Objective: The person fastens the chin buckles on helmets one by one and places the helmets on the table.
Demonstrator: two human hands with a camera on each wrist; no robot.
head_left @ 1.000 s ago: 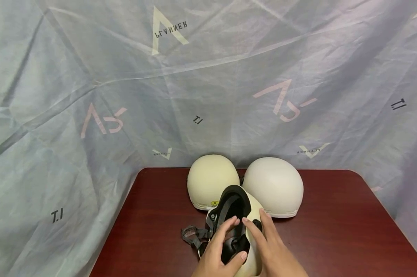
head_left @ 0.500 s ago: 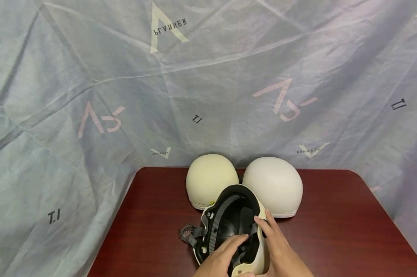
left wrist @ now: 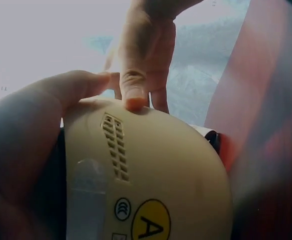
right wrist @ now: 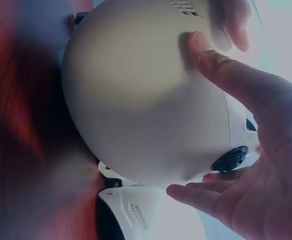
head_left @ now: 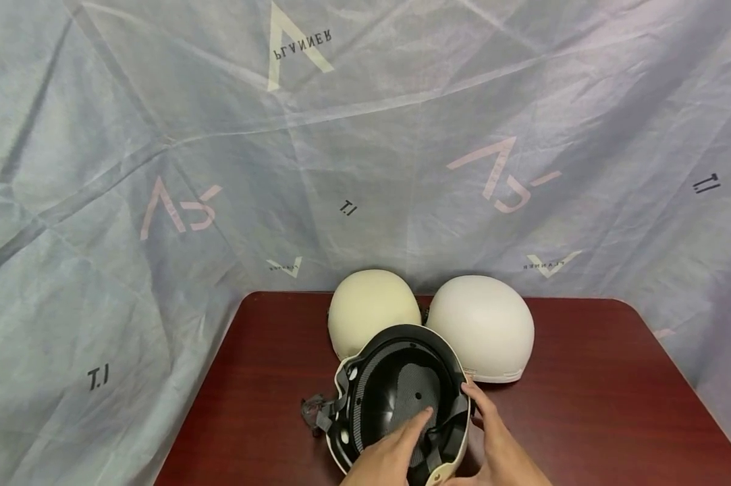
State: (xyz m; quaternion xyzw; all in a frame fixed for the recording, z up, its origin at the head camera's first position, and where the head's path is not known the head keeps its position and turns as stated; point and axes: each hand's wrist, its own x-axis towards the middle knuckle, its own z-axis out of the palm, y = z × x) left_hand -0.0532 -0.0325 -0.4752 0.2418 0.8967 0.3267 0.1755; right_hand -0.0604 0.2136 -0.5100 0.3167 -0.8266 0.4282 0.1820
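A cream helmet is tipped in both hands, its black padded inside facing up toward the head view. My left hand grips the near rim, fingers reaching into the hollow and thumb on the outer shell. At the right side, my right hand holds the shell between thumb and fingers; in the right wrist view its thumb presses the smooth outside near a round black fitting. A vent grille and a yellow "A" sticker show in the left wrist view. Dark straps stick out at the left.
Behind the held helmet, a pale yellow helmet and a white helmet sit dome up, side by side, at the back of the dark red table. Grey printed cloth hangs close behind the table's far edge.
The held helmet has turned so that its hollow faces the head view more fully, and its strap side has shifted left. Both hands have kept hold. The back helmets stay put.
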